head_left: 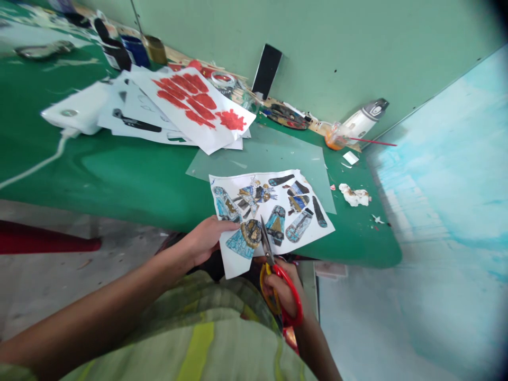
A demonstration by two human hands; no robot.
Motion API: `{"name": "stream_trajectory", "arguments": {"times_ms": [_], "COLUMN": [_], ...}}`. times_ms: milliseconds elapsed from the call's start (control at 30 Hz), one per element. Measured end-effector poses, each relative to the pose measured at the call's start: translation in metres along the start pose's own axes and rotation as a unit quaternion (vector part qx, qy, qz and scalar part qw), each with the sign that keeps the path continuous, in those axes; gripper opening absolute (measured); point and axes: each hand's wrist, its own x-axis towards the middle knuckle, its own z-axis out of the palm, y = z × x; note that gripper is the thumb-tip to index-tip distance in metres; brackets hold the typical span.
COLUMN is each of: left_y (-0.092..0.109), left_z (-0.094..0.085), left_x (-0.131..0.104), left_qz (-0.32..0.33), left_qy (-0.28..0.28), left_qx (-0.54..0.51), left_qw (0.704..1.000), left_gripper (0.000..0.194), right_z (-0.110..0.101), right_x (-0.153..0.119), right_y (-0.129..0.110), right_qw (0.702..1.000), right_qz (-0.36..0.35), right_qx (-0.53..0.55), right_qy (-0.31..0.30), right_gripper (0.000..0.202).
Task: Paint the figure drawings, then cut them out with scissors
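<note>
My left hand (208,236) pinches the left edge of a white paper sheet (260,264), its thumb on top. Painted cut-out shapes in blue, gold and black cover the sheet, among them a bell-shaped blue piece (243,244) beside my thumb. In my right hand (283,288) is a pair of scissors (291,296) with one red and one yellow handle, fingers through the loops. The blades lie at the sheet's lower edge, pointing away from me between the painted shapes. The sheet is held over the table's near edge.
On the green table (159,190) lie a translucent sheet (257,159), papers with red-painted shapes (190,100) and a white corded device (77,108). Paint jars (135,50), a leaning phone (268,71), a palette (288,116), an orange cup (335,138) and crumpled tissue (354,196) are farther back and right.
</note>
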Motion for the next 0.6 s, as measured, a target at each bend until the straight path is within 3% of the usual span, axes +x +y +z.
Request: {"name": "stream_trajectory", "arguments": {"times_ms": [100,200,600], "left_y": [-0.0008,-0.0015,-0.0012], "left_z": [-0.0007,-0.0011,0.0002], "left_x": [0.0004,0.0014,0.0017], "left_qz": [-0.001,0.001,0.015], "left_qy": [-0.008,-0.017,-0.019], "left_qx": [-0.005,-0.009,0.005], "left_qw": [1.0,1.0,1.0], "left_gripper": [0.024,0.03,0.017], "right_z": [-0.0004,0.0002,0.0007], "right_x": [0.0001,-0.0007,0.0005], "right_y": [0.0009,-0.0031,-0.0066], "right_qw": [1.0,1.0,0.999], "right_qz": [-0.013,-0.01,0.002], "right_qx": [-0.002,-0.008,-0.036], "right_qy": [-0.007,-0.003,0.023], "right_gripper": [0.014,0.007,0.008]}}
